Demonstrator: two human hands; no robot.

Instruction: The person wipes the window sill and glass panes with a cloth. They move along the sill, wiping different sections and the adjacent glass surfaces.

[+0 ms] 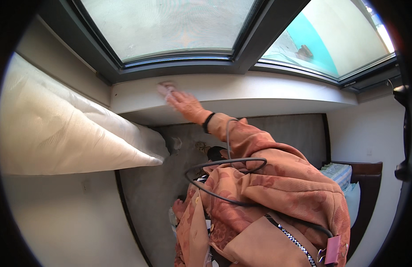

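Observation:
My right hand (pixel 188 106) reaches forward over the white windowsill (pixel 266 87), holding a pale cloth (pixel 166 88) against its top near the left end. The cloth and fingertips are blurred by motion. Down at my side, my left hand (pixel 179 207) shows only in part beyond the coat's edge. Beside it is a pale, partly see-through item (pixel 172 217), mostly hidden; whether the hand grips it, I cannot tell. Above the sill stands the dark grey window frame (pixel 179 69) with its glass panes.
A cream curtain (pixel 69 130) hangs at left, close to the sill's end. A black cable (pixel 222 198) loops across my patterned coat (pixel 292 167). Grey floor (pixel 142 200) lies below. Behind at right is a bed with a dark headboard (pixel 367 170) and light-blue bedding (pixel 341 175).

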